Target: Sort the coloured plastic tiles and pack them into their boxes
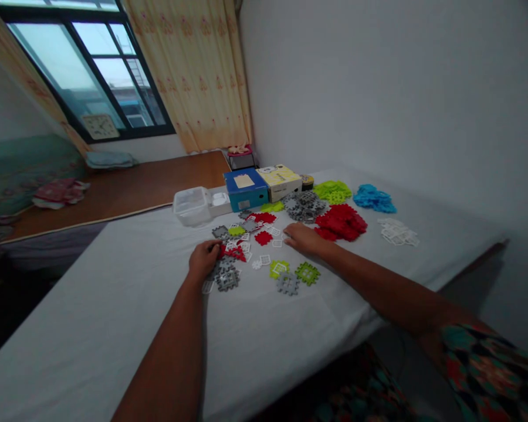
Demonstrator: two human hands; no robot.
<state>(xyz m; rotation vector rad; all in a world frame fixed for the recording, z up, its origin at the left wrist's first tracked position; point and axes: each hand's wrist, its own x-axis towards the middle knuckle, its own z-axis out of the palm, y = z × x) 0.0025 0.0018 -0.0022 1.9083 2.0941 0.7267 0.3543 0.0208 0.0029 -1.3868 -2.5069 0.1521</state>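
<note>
Several flat interlocking tiles in red, grey, green and white lie scattered on a white-covered table (114,316). My left hand (205,259) is closed, its fingers curled on a red tile (235,253) beside some grey tiles (226,276). My right hand (303,238) rests palm down with the fingers together, touching the cloth next to small white tiles (276,242) and near the red pile (341,221). What its fingertips hold, if anything, is hidden.
Sorted piles sit further back: green (333,190), blue (373,198), grey (305,206), white (397,231). A clear plastic tub (192,205), a blue box (245,188) and a yellow box (280,181) stand behind. A wooden platform (127,184) and window lie beyond.
</note>
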